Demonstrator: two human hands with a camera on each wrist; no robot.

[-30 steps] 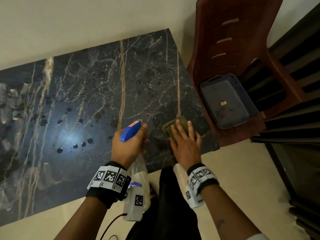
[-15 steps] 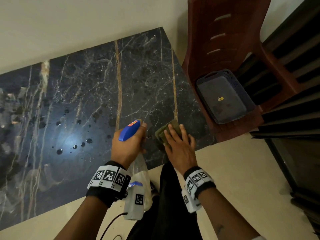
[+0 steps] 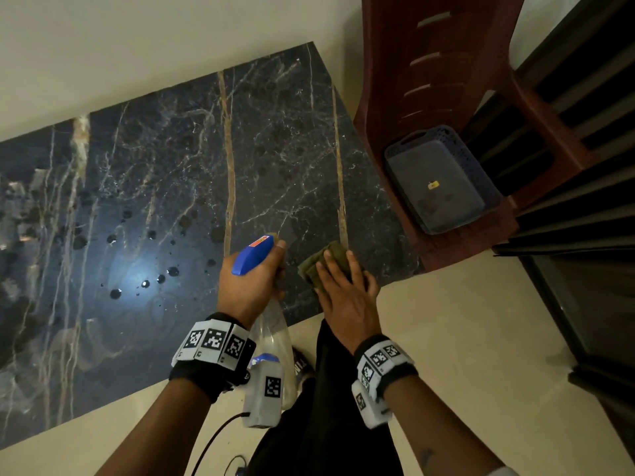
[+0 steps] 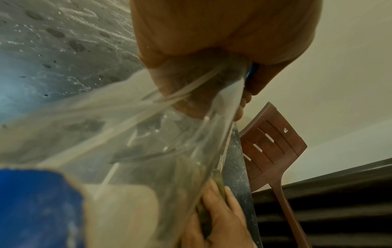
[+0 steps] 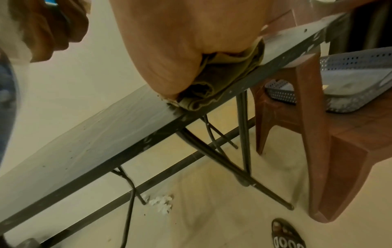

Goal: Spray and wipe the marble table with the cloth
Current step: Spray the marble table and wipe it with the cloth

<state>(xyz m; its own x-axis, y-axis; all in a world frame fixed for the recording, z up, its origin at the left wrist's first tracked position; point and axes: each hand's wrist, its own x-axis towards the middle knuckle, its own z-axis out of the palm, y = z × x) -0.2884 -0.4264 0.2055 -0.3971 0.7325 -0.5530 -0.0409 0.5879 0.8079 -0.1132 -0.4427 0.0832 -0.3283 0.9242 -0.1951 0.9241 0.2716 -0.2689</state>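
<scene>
The dark marble table (image 3: 165,187) fills the left and middle of the head view, with spray droplets (image 3: 161,279) near its middle. My left hand (image 3: 252,283) grips a clear spray bottle (image 3: 273,333) with a blue trigger head (image 3: 253,256), held above the table's near edge. The bottle (image 4: 135,137) fills the left wrist view. My right hand (image 3: 343,286) lies flat on a folded olive-green cloth (image 3: 318,266), pressing it on the table near the right corner. In the right wrist view the cloth (image 5: 214,83) sits under my palm at the table edge (image 5: 106,147).
A brown plastic chair (image 3: 422,97) stands right of the table, with a grey perforated basket (image 3: 443,180) on its seat. Dark slatted furniture (image 3: 591,166) lies further right. Folding table legs (image 5: 244,139) and a cable (image 5: 129,209) sit underneath on the cream floor.
My right hand has slid the cloth a little to the left along the table's near edge. The left hand keeps the spray bottle in about the same place.
</scene>
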